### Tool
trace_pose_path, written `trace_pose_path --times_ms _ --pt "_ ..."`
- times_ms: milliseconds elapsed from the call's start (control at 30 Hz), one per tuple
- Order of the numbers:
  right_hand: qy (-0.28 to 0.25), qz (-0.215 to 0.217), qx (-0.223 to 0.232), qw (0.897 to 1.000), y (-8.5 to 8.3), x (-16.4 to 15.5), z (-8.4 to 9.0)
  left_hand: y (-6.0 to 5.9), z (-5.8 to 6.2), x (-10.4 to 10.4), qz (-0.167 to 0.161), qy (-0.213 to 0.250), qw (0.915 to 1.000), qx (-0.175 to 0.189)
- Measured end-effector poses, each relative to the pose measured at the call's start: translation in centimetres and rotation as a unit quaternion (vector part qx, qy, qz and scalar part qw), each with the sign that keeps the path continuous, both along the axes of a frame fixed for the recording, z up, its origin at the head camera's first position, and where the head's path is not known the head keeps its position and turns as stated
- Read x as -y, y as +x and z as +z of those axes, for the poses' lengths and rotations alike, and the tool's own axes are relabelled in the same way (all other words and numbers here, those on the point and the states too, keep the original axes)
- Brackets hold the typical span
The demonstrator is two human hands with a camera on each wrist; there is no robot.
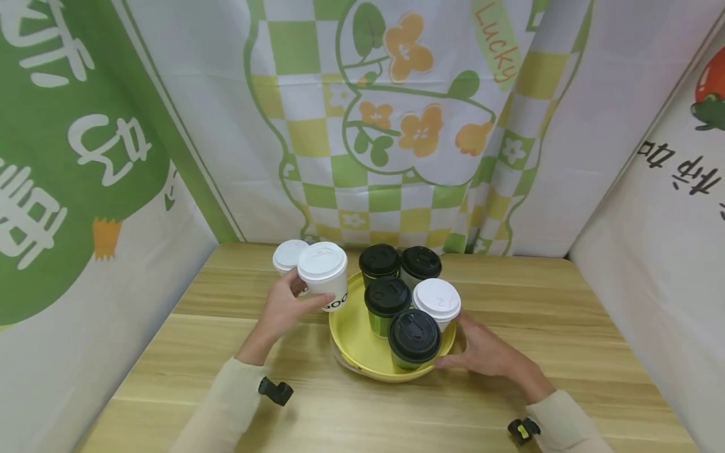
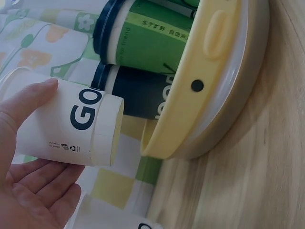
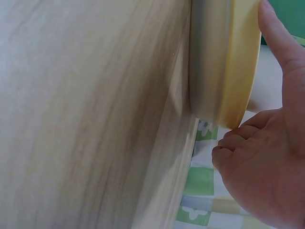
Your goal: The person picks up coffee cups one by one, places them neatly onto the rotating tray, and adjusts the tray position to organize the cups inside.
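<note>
Your left hand (image 1: 283, 308) grips a white-lidded paper cup (image 1: 325, 274), fingers (image 2: 28, 102) curled round it, lifted beside the round yellow plastic tray (image 1: 351, 333). Right hand (image 1: 489, 353) rests against the tray rim, thumb straight, other fingers (image 3: 233, 143) loosely curled.

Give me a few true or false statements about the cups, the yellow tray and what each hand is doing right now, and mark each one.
1. The left hand holds a white-lidded cup. True.
2. The yellow tray carries five cups. True: four black-lidded, one white-lidded.
3. The right hand lifts a black-lidded cup. False: it rests against the tray's rim and holds no cup.
4. Every cup on the tray has a black lid. False: one cup has a white lid.
5. A second white-lidded cup stands on the table, off the tray. True.
</note>
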State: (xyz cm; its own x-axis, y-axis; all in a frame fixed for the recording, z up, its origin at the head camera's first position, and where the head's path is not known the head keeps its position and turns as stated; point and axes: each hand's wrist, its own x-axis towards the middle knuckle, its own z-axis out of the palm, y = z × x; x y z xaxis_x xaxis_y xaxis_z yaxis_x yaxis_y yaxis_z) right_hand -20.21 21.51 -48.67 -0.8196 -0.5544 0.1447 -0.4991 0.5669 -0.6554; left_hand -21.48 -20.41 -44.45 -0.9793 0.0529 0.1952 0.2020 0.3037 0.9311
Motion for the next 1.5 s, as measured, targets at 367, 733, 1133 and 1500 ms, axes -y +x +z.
trace_pose_path --times_ms 367,733,1133,1500 --pt "-0.007 0.001 0.005 1.000 0.2 0.2 0.1 -0.8 -1.4 -2.0 -0.016 -0.002 0.9998 0.009" --pt "-0.004 -0.002 -0.003 1.000 0.4 0.1 0.2 -1.2 -2.5 -3.1 -0.034 -0.005 0.9993 0.015" --pt "-0.004 -0.001 -0.006 1.000 0.4 0.2 0.4 -1.7 -3.7 -3.4 -0.035 -0.014 0.9992 0.013" --pt "-0.005 -0.002 -0.004 1.000 0.4 0.3 0.2 -1.9 -4.1 -3.6 -0.043 -0.079 0.9959 0.000"
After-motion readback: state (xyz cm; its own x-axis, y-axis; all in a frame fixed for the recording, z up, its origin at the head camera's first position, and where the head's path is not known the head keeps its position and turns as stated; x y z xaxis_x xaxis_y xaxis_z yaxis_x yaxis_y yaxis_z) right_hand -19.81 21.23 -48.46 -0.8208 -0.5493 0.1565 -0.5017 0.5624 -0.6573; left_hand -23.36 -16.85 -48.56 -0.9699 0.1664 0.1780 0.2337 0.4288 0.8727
